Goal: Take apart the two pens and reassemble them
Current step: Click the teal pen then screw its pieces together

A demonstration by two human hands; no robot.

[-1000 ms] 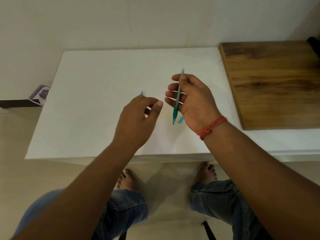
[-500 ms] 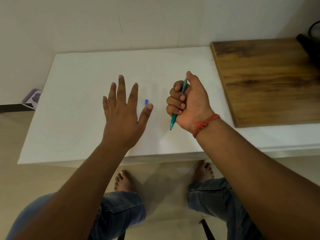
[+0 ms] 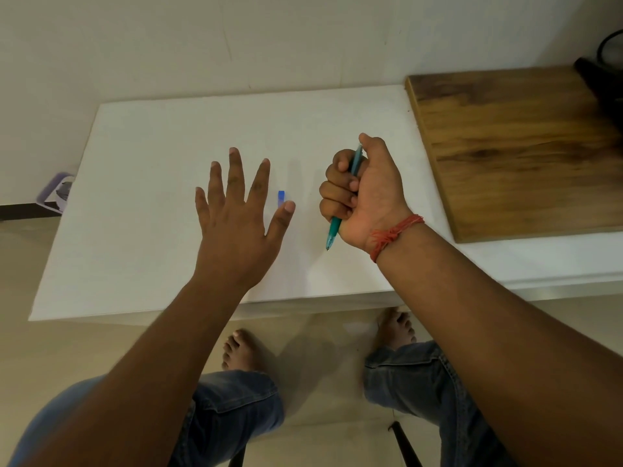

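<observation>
- The right hand [image 3: 365, 193] is curled into a fist over the white counter [image 3: 151, 163], its fingers [image 3: 332, 191] clamped around a teal pen [image 3: 334, 230].
- The pen runs through the fist at a slight tilt — its pale upper end shows at the far side beside the thumb, and its dark writing tip pokes out at the near side, pointing down toward the counter.
- Whether the tip touches the counter cannot be told; it sits just above or at the surface.
- A red thread band [image 3: 392, 235] circles the right wrist.
- The left hand [image 3: 236, 224] is spread flat and open over the counter, left of the right hand, fingers apart and holding nothing.
- A small blue pen piece [image 3: 281, 198] lies on the counter between the two hands — just beyond the left thumb tip, close to it.
- A wooden board [image 3: 522, 146] rests on the far right part of the counter, well apart from both hands.
- A dark object with a cable [image 3: 603, 75] sits at the board's far right corner, mostly out of frame.
- Below the counter's near edge, bare feet and blue jeans [image 3: 236, 406] show on the pale floor.
</observation>
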